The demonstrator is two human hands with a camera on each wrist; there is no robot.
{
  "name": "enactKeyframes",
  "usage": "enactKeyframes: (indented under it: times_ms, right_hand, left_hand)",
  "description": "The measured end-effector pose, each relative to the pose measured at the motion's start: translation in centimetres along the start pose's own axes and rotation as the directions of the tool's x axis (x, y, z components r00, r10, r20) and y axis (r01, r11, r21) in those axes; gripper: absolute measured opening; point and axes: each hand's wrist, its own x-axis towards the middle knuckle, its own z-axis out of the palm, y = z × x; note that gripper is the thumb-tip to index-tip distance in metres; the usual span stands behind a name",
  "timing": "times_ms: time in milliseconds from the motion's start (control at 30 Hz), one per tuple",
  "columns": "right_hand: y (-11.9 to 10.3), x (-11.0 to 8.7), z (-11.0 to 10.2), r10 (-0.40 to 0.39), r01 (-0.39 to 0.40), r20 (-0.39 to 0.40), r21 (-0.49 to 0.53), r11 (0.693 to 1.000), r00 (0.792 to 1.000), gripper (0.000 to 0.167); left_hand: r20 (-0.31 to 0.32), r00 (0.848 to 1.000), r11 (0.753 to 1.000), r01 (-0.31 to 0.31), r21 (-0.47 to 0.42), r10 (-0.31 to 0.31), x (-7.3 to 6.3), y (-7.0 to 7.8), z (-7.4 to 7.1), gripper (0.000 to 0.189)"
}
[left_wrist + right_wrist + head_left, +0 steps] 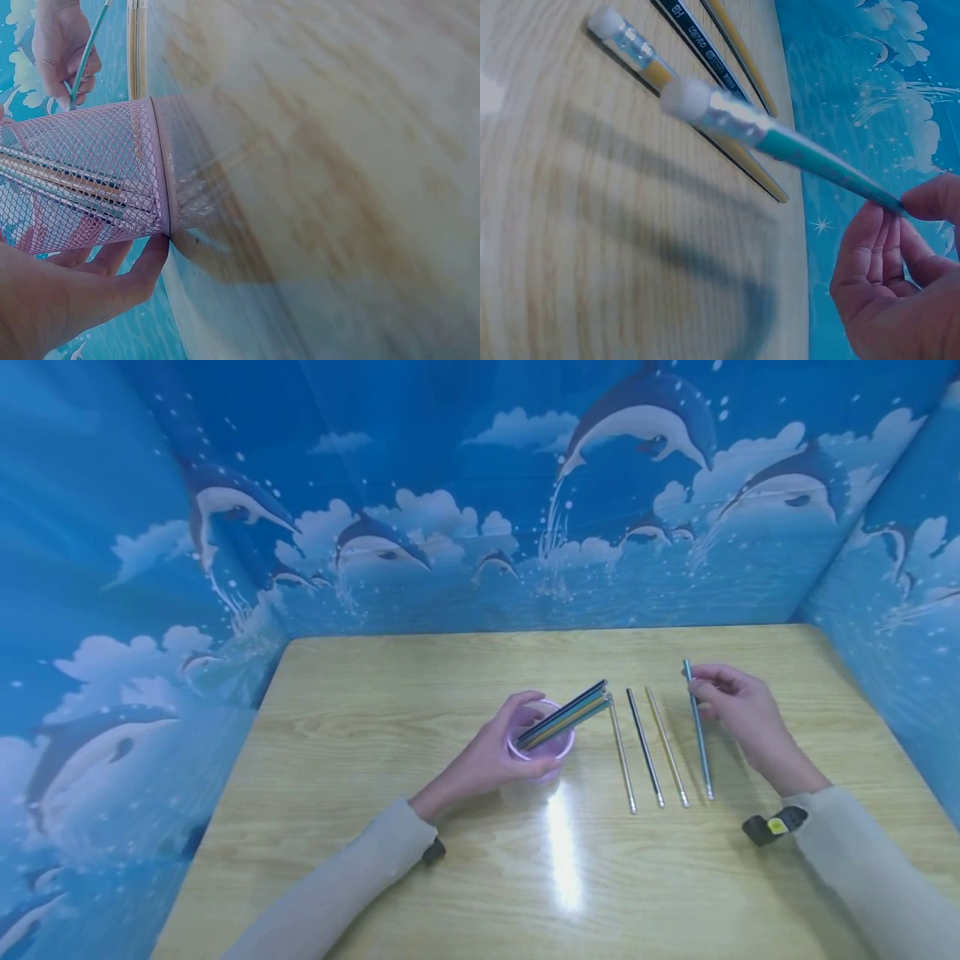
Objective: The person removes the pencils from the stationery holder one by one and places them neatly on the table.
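Right fingers [864, 238] pinched teal pencil [806, 156]; left fingers [152, 268] gripped mesh cup [97, 135]. Step seemed single-pencil transfer; next move likely needed steady cup.

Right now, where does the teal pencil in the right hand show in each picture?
Head: teal pencil, right of centre.
Left wrist: same pencil, near the top left corner.
Right wrist: same pencil, slanting across the middle.
Shared landmark: the right hand pinching it.
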Motion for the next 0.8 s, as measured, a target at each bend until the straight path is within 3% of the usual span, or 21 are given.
enactKeyframes:
  times_ms: [333, 800]
  right_hand:
    - [1.2, 1.1, 0.4, 0.041, -0.032, 0.054, -0.158, 0.987, 0.998, 0.054]
    - [1.7, 2.3, 0.4, 0.059, -0.008, 0.141, -0.342, 0.940, 0.988, 0.056]
  left_hand:
    - [0.006, 1.000, 1.000, 0.001, -0.002, -0.001, -0.1, 0.1, 0.0, 0.092]
    - [-0.005, 1.000, 1.000, 0.008, 0.000, -0.008, -0.1, 0.2, 0.0, 0.091]
